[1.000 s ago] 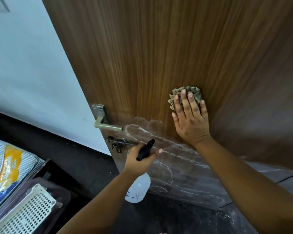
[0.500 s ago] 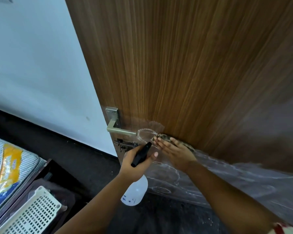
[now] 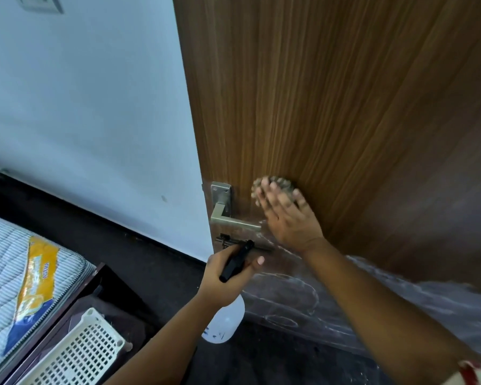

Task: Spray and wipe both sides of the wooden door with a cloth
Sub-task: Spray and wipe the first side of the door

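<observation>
My right hand (image 3: 286,218) lies flat against the wooden door (image 3: 331,107), fingers straight and spread, pressing a bunched cloth (image 3: 272,184) to the wood; the cloth shows just past my fingertips, near the door's left edge and just right of the metal handle plate (image 3: 220,193). The lever handle (image 3: 233,221) runs out below the plate, its tip close to the heel of my hand. My left hand (image 3: 225,276) is curled round the black head of a spray bottle (image 3: 225,320), whose white body hangs below my fist, low against the door's left edge, in front of the sliding bolt (image 3: 228,241). White streaks mark the plastic film (image 3: 400,301) over the door's lower part.
</observation>
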`<state>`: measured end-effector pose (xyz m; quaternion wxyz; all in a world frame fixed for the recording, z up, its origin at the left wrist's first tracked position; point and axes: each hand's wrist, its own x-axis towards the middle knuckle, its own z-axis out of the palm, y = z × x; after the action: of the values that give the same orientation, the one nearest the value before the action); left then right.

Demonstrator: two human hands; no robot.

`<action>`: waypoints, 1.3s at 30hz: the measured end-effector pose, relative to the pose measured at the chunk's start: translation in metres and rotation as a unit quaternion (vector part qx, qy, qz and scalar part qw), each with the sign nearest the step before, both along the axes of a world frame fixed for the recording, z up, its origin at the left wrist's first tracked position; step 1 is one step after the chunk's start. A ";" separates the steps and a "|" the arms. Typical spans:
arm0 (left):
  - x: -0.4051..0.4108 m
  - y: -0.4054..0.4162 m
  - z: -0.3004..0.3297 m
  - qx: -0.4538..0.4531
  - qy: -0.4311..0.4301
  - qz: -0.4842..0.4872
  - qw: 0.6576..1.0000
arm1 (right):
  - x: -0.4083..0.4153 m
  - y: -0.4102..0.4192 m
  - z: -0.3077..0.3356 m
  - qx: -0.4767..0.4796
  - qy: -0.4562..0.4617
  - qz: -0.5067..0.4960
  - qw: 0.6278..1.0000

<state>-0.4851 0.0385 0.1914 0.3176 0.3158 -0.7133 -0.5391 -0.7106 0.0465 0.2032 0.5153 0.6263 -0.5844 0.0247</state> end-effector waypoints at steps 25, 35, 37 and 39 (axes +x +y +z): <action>0.027 -0.025 0.007 0.030 0.010 0.017 0.999 | 0.008 -0.012 0.068 -0.080 -0.024 0.054 0.995; 0.025 -0.025 0.004 0.039 0.022 0.015 0.999 | 0.008 -0.024 0.003 0.103 0.092 0.096 0.986; 0.023 -0.024 0.007 0.036 0.027 0.009 0.999 | 0.008 -0.023 0.005 0.122 0.118 0.087 0.982; 0.020 -0.021 0.005 0.043 0.027 0.004 0.999 | 0.007 -0.022 0.006 0.133 0.124 0.083 0.980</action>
<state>-0.4648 0.0177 0.1966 0.3249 0.3173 -0.6793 -0.5764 -0.7035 0.0245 0.2096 0.4923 0.7336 -0.4599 -0.0888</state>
